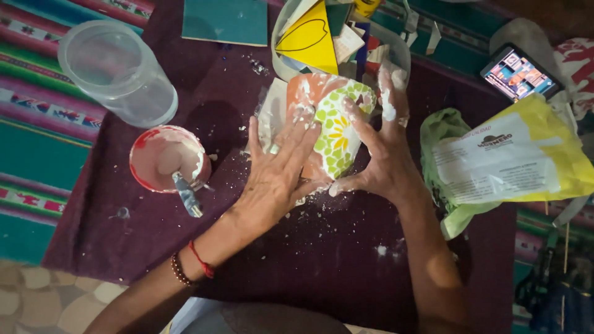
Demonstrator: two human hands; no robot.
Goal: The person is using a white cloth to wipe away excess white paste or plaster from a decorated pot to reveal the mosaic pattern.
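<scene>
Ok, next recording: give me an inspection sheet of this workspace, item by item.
Surface: dark purple cloth, speckled with white crumbs.
Job's things: mosaic piece with green and yellow tiles; red cup of white paste with a tool in it.
Clutter: clear plastic tub, yellow bag, container of tile pieces, phone.
Hands: left hand and right hand both pressed on the mosaic piece, smeared white.
Cables: nothing seen.
Surroundings: striped textile.

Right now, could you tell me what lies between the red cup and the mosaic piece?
In the head view, the left hand lies between the red cup and the mosaic piece, its fingers resting on the piece.
</scene>
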